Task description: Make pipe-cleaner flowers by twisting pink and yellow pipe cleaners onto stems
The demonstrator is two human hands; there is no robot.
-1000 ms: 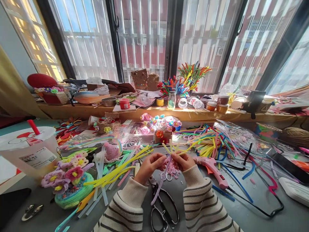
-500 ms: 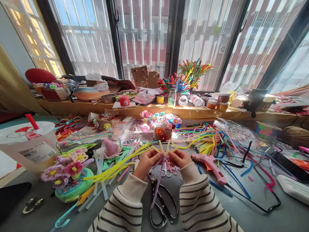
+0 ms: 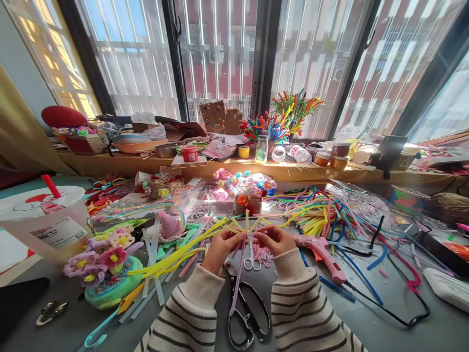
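Observation:
My left hand (image 3: pixel 223 248) pinches a small bundle of pipe cleaners at the centre of the table. Short yellow pipe cleaner ends (image 3: pixel 247 224) fan out above the fingertips. From the pinch a purple pipe cleaner (image 3: pixel 237 283) hangs down towards me. Close beside it, my right hand (image 3: pixel 276 239) has its thumb and fingers closed on the other side of the bundle; the exact grip is hidden. Black-handled scissors (image 3: pixel 266 305) lie below the hands. Small white-handled scissors (image 3: pixel 252 264) and pink clippings (image 3: pixel 262 254) show between them.
A pink glue gun (image 3: pixel 326 256) with a black cord lies to the right. Loose yellow pipe cleaners (image 3: pixel 176 250), clear glue sticks (image 3: pixel 156 264) and a green pot of fluffy flowers (image 3: pixel 110 283) are left. A drink cup (image 3: pixel 54 230) stands farther left. Pipe cleaners pile up (image 3: pixel 318 220) back right.
The yellow ends now spread wider, like a fan, above my fingertips. My right hand has shifted slightly, and more of the small scissors and pink clippings shows between the hands.

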